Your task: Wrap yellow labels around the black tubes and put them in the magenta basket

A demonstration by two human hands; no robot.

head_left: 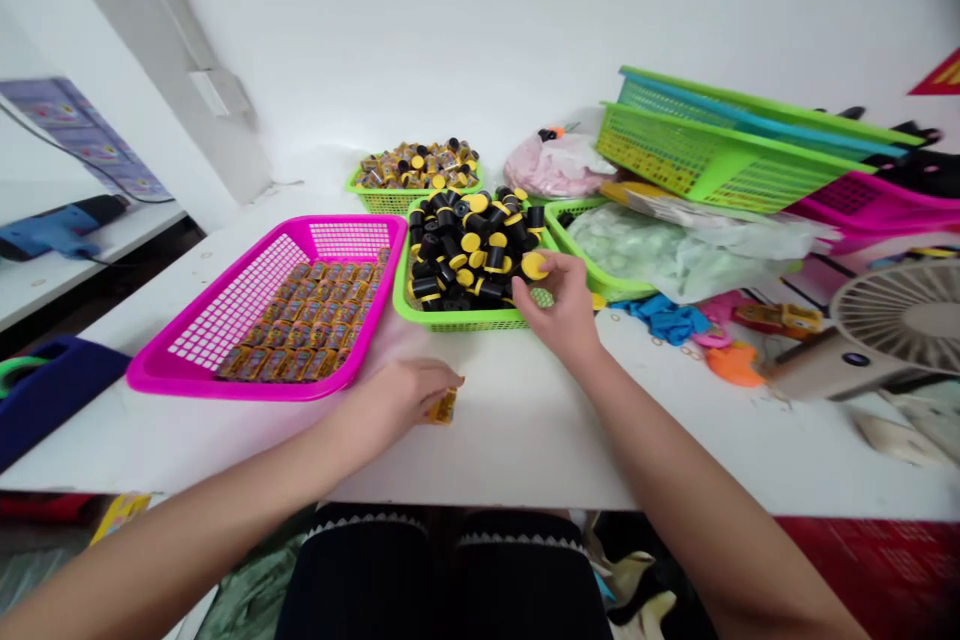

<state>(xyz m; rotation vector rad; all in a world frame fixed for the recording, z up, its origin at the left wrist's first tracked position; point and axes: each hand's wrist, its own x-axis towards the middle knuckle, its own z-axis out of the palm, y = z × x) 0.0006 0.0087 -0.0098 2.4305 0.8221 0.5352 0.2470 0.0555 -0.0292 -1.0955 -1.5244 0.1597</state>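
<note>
Packet (444,407), mostly hidden, pinched by L hand (397,400); R hand (562,305) pinches yellow cap (534,266).

A basket of capped rolls (465,321) sits centred on the surface (525,435). A tray of packets (225,315) lies left, a fan (896,305) right.

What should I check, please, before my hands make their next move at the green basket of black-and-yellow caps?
1. Left hand pinches a small orange-labelled piece down on the white table: ok.
2. Right hand has its fingertips on a yellow-capped black cylinder at the front right corner of the green basket: ok.
3. Right hand's grip on that cylinder is fully closed: cannot tell.
4. The green basket sits flat on the table: ok.
5. Pink basket beside it shows bare mesh along its left half: ok.
</note>
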